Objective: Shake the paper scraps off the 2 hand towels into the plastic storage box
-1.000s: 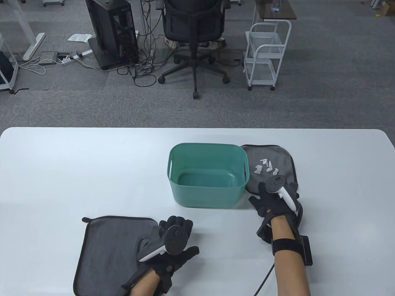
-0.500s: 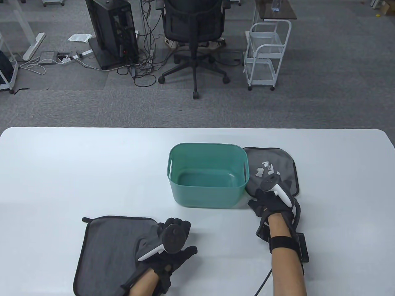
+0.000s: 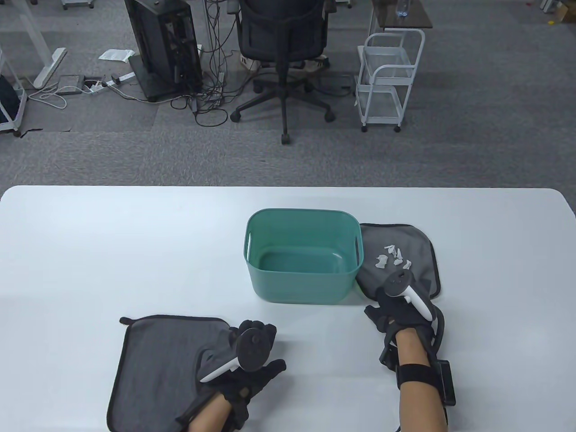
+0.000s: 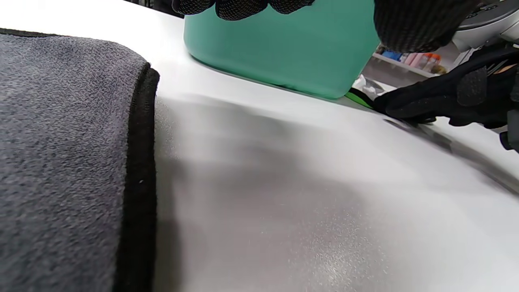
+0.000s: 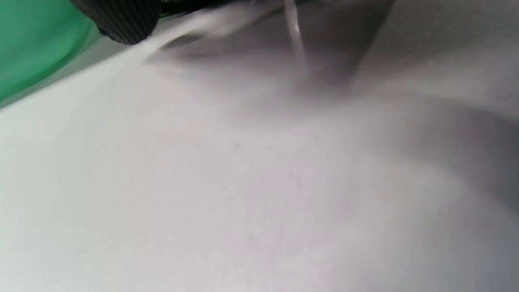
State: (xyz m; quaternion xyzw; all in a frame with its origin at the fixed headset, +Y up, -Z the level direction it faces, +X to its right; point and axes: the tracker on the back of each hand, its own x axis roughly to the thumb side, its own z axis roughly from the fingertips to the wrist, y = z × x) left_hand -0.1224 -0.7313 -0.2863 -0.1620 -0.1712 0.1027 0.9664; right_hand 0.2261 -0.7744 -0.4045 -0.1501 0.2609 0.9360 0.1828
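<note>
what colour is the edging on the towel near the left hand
Black, around a dark grey towel. It shows best in the left wrist view.

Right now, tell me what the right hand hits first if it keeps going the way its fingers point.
Probably the white paper scraps on the grey hand towel just ahead of the right hand, beside the green plastic box; fingers are hidden, so direction is approximate.

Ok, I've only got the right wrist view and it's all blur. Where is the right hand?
Observer: The right hand is at the near edge of the right towel.
Operator: Any scraps on that towel?
Observer: Yes, white paper scraps lie clustered on it, just beyond the hand.
Operator: Anything in the box yet?
Observer: No, the green box shows only its bare floor.
</note>
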